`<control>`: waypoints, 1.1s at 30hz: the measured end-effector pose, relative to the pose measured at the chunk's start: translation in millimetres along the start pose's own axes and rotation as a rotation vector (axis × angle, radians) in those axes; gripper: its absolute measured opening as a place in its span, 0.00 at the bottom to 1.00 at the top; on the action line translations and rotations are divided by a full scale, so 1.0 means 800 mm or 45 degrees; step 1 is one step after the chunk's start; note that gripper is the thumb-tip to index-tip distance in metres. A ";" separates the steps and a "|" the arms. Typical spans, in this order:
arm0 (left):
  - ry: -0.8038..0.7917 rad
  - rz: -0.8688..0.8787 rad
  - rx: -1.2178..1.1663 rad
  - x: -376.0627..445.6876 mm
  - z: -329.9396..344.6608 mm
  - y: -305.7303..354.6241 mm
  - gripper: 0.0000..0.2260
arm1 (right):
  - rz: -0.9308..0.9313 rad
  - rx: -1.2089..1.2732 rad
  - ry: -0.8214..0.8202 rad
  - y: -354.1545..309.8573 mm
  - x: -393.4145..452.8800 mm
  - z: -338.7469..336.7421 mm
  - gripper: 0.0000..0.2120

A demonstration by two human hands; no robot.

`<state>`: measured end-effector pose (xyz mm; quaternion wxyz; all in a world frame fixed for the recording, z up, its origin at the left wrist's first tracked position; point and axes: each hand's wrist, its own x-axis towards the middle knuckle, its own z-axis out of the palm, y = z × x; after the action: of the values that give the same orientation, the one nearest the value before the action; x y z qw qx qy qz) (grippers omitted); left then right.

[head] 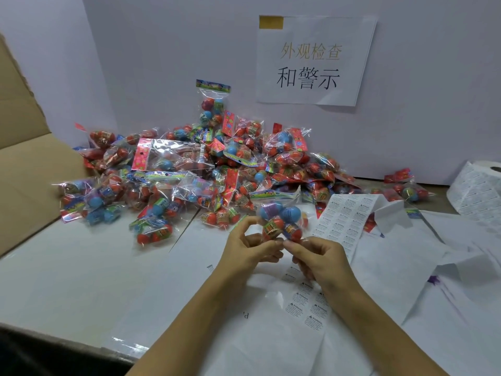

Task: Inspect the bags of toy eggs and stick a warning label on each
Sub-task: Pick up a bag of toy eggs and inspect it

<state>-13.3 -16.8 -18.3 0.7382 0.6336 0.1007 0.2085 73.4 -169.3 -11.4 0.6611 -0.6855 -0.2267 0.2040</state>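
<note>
Crinkly clear plastic: I hold one bag of toy eggs (pixel 282 222) above the label sheet (pixel 306 308), left hand (pixel 244 249) and right hand (pixel 320 260) pinching its lower edge. It looks light, slippery; gripping edges seems safest.

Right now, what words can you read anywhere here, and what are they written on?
"外观检查": top line, in pale gold, on the paper sign stuck to the wall.
"和警示": bottom line, in black, on the same sign.
"WARNING": heading on each sticker of the label sheet under the right hand; the small print below is too tiny to read.
Label roll: too small to read.
Bag of eggs held by both hands: print blurred.
</note>
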 end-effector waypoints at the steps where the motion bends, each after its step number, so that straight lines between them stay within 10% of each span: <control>1: 0.005 0.003 -0.002 0.001 -0.001 0.001 0.17 | 0.002 0.014 -0.001 -0.002 0.000 0.000 0.17; 33: -0.524 -0.077 -0.385 0.003 -0.040 0.016 0.19 | 0.025 0.320 0.006 -0.015 0.002 -0.012 0.20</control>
<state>-26.8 14.1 -11.1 0.8354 0.5419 -0.0651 0.0656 79.5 -175.9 1.4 0.7402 -0.6000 -0.1911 0.2357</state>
